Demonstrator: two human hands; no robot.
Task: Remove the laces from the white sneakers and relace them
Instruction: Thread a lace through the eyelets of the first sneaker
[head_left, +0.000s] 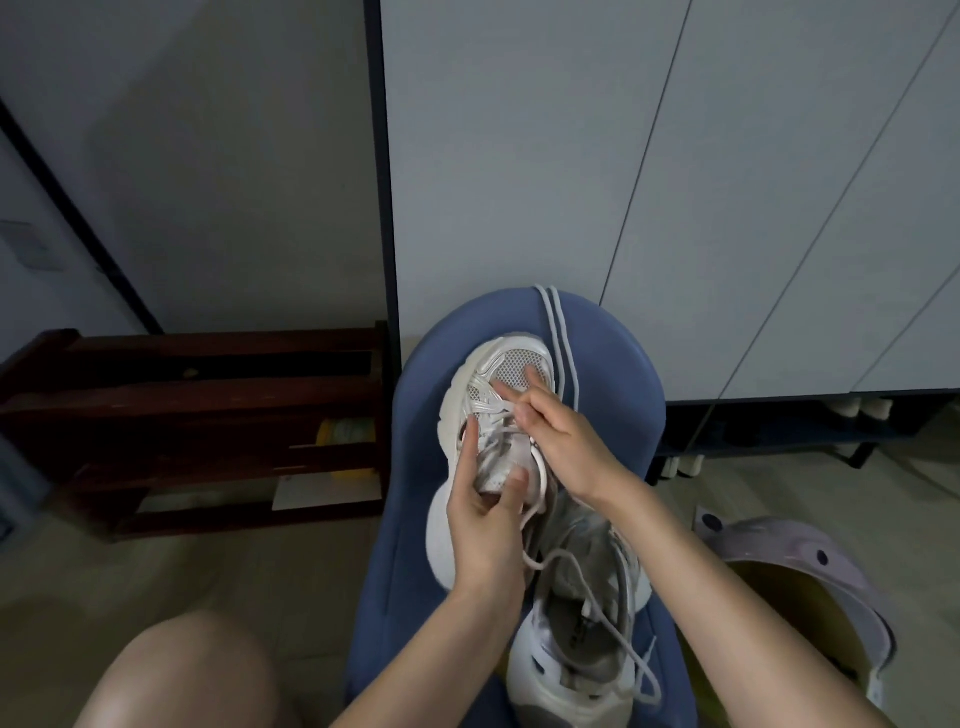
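While hands work its laces, sneaker lies between them.

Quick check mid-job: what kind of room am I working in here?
Likely a home entryway or hall: a dark wooden shoe rack stands by the wall, tall pale cabinet doors rise behind, and the sneakers lie on a blue cushioned seat.

blue seat, wooden rack, lilac basin
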